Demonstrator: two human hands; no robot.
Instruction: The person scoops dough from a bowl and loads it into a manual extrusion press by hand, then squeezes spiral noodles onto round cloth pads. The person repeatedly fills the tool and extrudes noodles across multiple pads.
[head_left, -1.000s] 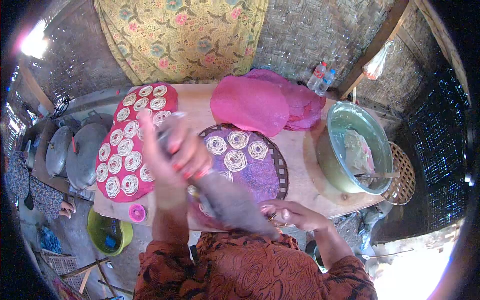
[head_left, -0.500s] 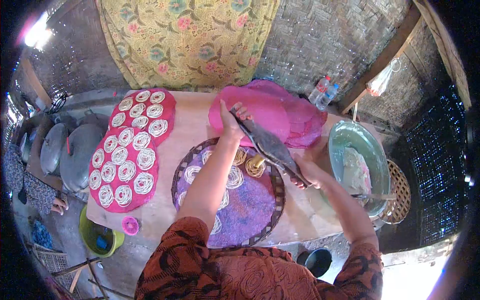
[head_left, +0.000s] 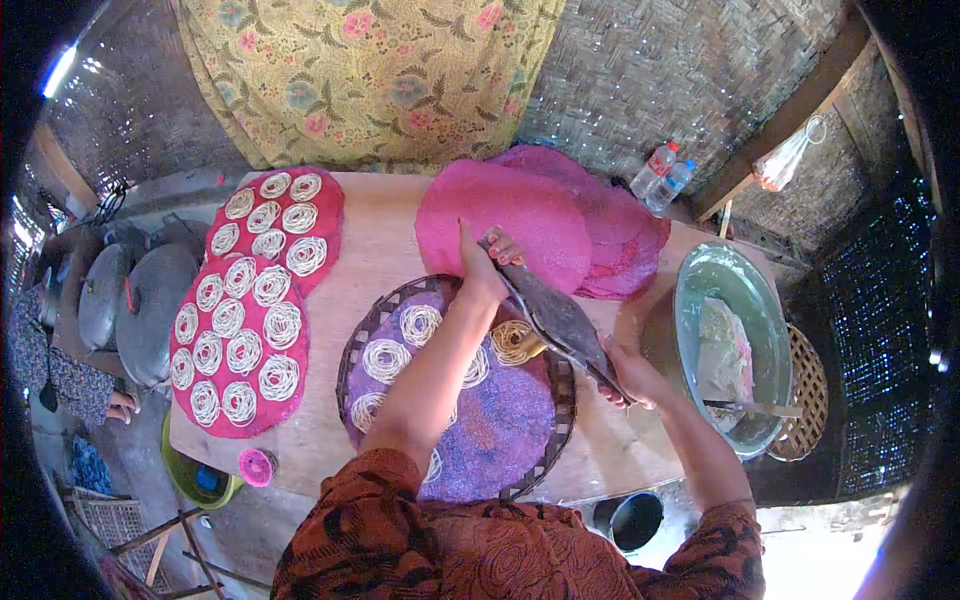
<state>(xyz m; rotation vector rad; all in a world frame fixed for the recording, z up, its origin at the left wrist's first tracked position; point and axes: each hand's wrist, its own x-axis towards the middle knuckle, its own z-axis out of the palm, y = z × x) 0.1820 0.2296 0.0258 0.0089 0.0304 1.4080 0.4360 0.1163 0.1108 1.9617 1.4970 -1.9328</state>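
My left hand [head_left: 487,264] is wrapped round the upper left end of a dark two-handled hand press [head_left: 553,318]. At its lower right end, my right hand [head_left: 632,376] grips it too. The press tilts down to the right, and a brass-coloured tube [head_left: 532,346] shows below it. Close to the tube lies a yellowish nest of strands [head_left: 509,343] on a round purple mat [head_left: 500,430]. White strand nests [head_left: 420,325] sit on the mat's left side, some partly behind my left forearm. A woven tray [head_left: 563,415] carries the mat.
Two pink mats [head_left: 240,332] with several white nests lie left on the wooden table [head_left: 345,235]. More pink mats [head_left: 500,220] are stacked behind. A green basin [head_left: 785,350] with pale dough [head_left: 722,350] stands right, near two bottles [head_left: 655,170]. Another person's hand [head_left: 123,406] shows far left.
The press and both hands have shifted slightly down and to the right. Its tube now sits at the right side of the yellowish nest. The whole view has moved a little.
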